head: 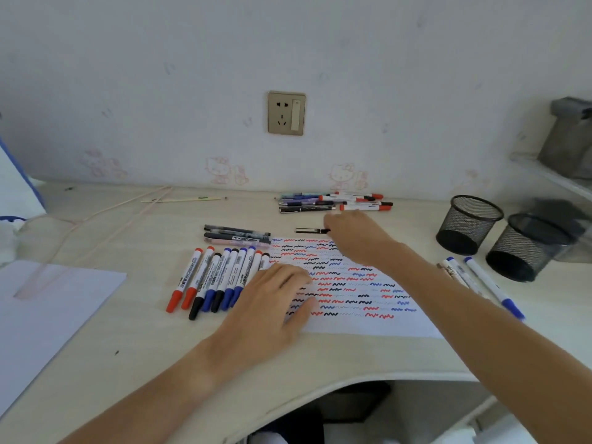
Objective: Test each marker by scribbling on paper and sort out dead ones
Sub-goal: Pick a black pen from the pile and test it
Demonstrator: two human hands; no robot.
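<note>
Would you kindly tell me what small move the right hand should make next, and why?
Probably grip the black pen and bring it to the paper. The right hand touches its end beyond the sheet's far edge, while the left hand presses the sheet flat.

Marker row [217,277] left of paper [352,290]; cups [469,224] right.

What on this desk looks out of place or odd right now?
Little stands out. One black pen lies alone above the scribbled paper, apart from the sorted groups, at the right hand. Both mesh cups stand without pens while markers lie loose beside them.
</note>
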